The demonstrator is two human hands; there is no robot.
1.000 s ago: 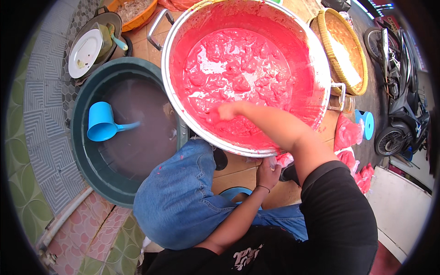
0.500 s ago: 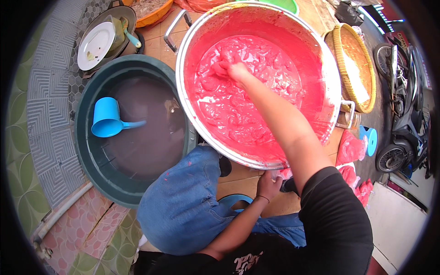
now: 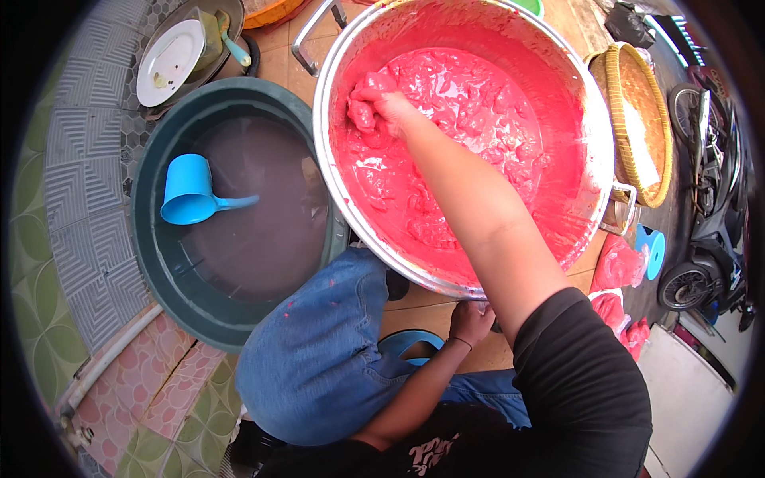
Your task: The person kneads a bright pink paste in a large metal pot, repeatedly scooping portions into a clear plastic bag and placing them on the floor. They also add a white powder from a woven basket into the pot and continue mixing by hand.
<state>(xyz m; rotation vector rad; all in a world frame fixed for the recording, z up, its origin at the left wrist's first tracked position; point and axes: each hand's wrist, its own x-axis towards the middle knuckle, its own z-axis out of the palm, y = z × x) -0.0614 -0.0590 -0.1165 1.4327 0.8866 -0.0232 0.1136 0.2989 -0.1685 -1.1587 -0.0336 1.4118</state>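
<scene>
A large silver pot (image 3: 335, 187) holds a thick, wet, lumpy pink mixture (image 3: 478, 103). Inside it, at the left wall, my right hand (image 3: 374, 102) is coated in pink, its fingers curled round a clump of the mixture. My right forearm reaches in over the near rim. Just below that rim, outside the pot, my left hand (image 3: 472, 321) is closed; its fingertips are partly hidden, and what they hold cannot be made out.
Left of the pot stands a dark green tub (image 3: 151, 247) of cloudy water, with a blue dipper (image 3: 189, 191) in it. A white plate (image 3: 171, 64) lies beyond. To the right are woven baskets (image 3: 661, 119), pink-filled plastic bags (image 3: 617, 263) and a motorcycle (image 3: 705, 199).
My right hand has moved left within the pot to its wall, now gathering a clump. My left hand stays by the near rim. The whole view has shifted slightly.
</scene>
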